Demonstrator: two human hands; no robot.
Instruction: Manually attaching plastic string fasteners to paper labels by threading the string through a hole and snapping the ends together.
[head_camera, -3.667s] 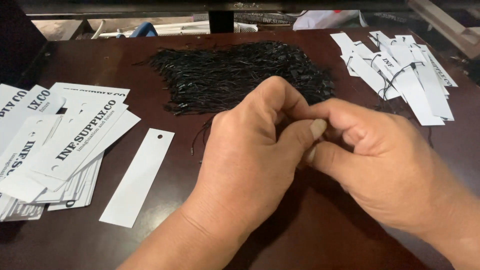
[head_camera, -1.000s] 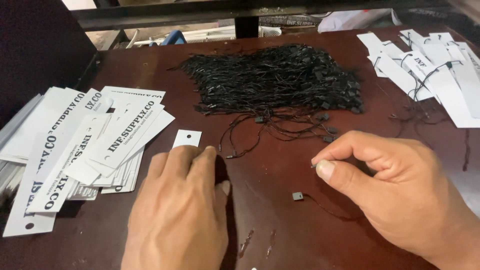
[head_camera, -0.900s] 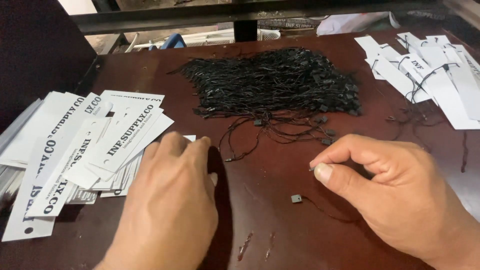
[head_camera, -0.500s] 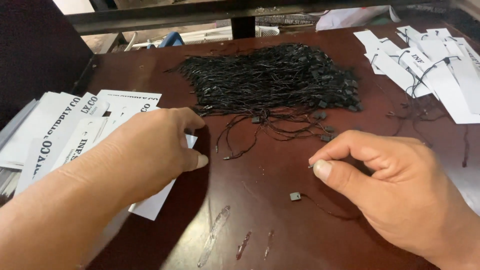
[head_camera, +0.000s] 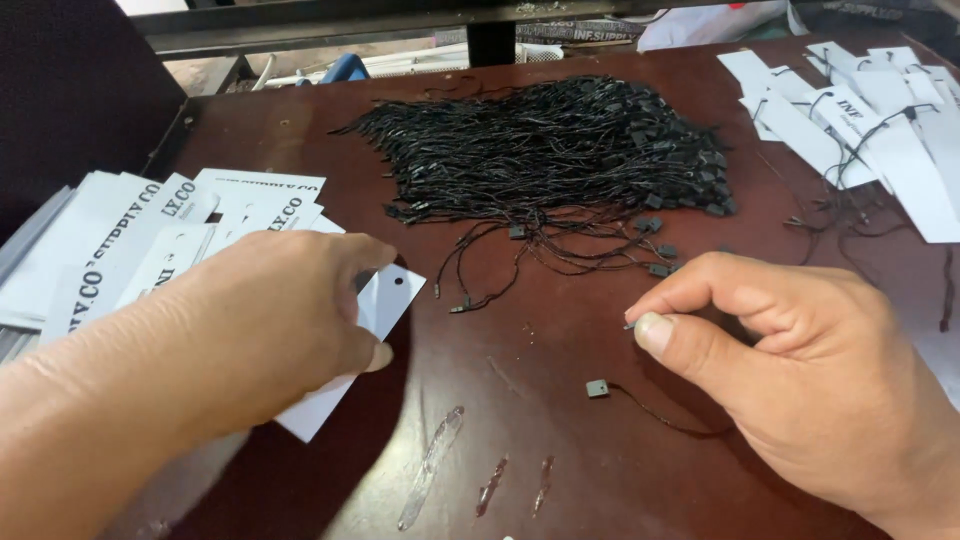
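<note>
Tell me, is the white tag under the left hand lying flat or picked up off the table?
Partly lifted. The left hand pinches the white tag; its punched end casts a shadow on the table.

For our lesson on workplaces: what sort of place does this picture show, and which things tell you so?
Probably a small workshop bench for stringing hang tags: a heap of black loop strings, stacks of white paper tags, and strung tags on a dark table.

Looks like a small packing workshop tbh: dark brown wooden surface (head_camera: 560, 420) covered with a heap of black string fasteners (head_camera: 560, 150), stacks of white paper hang tags (head_camera: 130, 250), plus already-strung white tags (head_camera: 870, 130).
</note>
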